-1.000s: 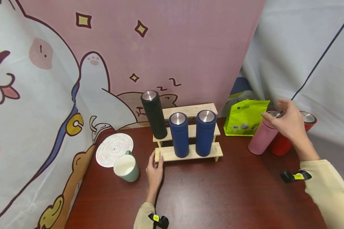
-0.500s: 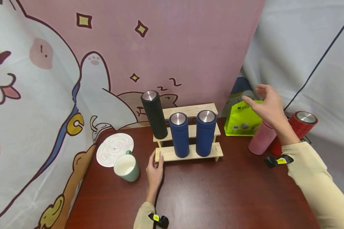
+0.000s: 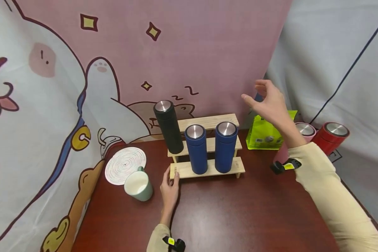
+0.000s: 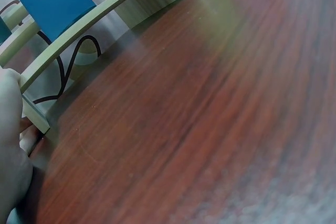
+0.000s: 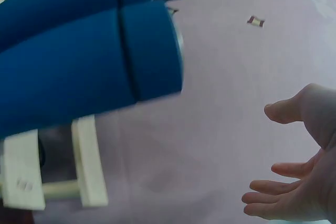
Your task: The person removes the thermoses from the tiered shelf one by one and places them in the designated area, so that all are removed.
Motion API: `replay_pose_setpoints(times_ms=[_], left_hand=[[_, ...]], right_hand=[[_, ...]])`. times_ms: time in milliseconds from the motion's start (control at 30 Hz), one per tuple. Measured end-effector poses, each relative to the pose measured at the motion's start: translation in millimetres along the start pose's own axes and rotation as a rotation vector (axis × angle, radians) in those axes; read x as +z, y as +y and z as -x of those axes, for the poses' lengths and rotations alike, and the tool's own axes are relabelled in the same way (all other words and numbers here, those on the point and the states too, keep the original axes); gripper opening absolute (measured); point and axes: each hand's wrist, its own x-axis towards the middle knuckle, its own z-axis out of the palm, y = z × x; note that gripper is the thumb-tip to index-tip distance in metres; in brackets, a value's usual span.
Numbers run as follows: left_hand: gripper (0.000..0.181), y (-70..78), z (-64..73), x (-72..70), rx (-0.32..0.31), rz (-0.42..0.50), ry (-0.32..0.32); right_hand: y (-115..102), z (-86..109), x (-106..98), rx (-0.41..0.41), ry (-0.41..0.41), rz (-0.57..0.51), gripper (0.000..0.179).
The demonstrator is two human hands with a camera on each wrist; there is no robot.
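My left hand (image 3: 169, 191) grips the left end of the lowest step of a three-tier wooden rack (image 3: 185, 170), beside its leg in the left wrist view. On that step stand two blue insulated bottles with steel-topped lids, a left one (image 3: 197, 154) and a right one (image 3: 225, 152). A black bottle (image 3: 169, 131) stands on the middle step at the left. Up in the air, right of the rack, my right hand (image 3: 271, 106) holds nothing; its thumb and fingers are spread apart. In the right wrist view, that hand (image 5: 302, 177) is clear of the nearer blue bottle (image 5: 79, 66).
Behind my right forearm stand a pink bottle (image 3: 305, 130), partly hidden, and a red bottle (image 3: 330, 138). A lime-green bag (image 3: 263, 136) stands at the back right. To the left are a pale green mug (image 3: 144, 190) and a round woven mat (image 3: 123, 164). Fabric hangs behind the table.
My right hand has moved left and up, away from the pink and red bottles, past the green bag towards the rack. The left hand has stayed on the rack.
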Motion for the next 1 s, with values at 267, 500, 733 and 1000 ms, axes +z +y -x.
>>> replay_pose_setpoints(times_ms=[267,500,733,1000], left_hand=[[0.046,-1.7,1.0,-2.2,0.012,-0.001,0.022],[0.048,-2.6,-1.0,1.4,0.025,-0.001,0.01],[0.047,-3.5,-2.3,1.5,0.016,0.002,0.007],[0.047,-3.9,-3.0,1.6,-0.002,0.019,0.002]], right_hand=[[-45,-6.5,21,-0.035,-0.026,-0.019,0.074],[-66,-12.8,35,-0.104,-0.046,-0.05,0.072],[-82,-15.3,51,-0.133,-0.076,-0.088,0.073],[-101,-15.3,73,-0.124,-0.142,-0.091,0.074]])
